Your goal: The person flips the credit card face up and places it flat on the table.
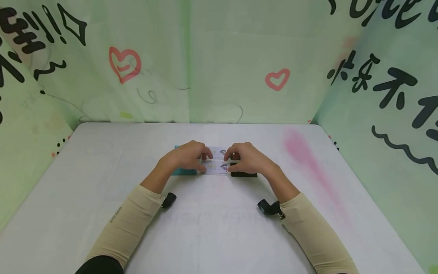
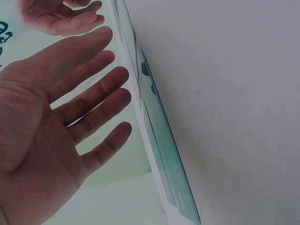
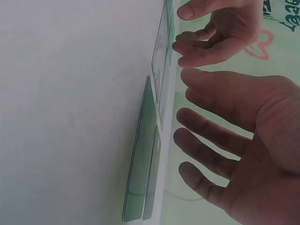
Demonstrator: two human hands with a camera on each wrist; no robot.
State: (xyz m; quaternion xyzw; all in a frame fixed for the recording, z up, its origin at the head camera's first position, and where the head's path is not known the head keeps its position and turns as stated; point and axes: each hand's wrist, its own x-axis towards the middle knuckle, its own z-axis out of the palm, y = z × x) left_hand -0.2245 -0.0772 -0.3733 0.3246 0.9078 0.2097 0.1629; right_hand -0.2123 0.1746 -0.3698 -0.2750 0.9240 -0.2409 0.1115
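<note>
My left hand [image 1: 190, 155] hovers over the teal cards [image 1: 184, 172] at the left of a flat group of cards, its fingers loosely bent and apart. Above the black cards [image 1: 244, 175] at the right is my right hand [image 1: 249, 158], relaxed in the same way. Between the hands lie two white printed cards, an upper one [image 1: 215, 151] and a lower one [image 1: 213, 170]. Both wrist views show spread fingers with nothing in them, beside the teal cards [image 2: 168, 157] and the dark cards [image 3: 140, 164]. The hands hide parts of the outer cards in the head view.
A white-covered table [image 1: 212, 228] carries the cards, with a pink smear [image 1: 308, 160] on its right side. Green cloth walls [image 1: 232, 95] with black writing and red hearts enclose the back and sides. Small black cameras sit at both wrists.
</note>
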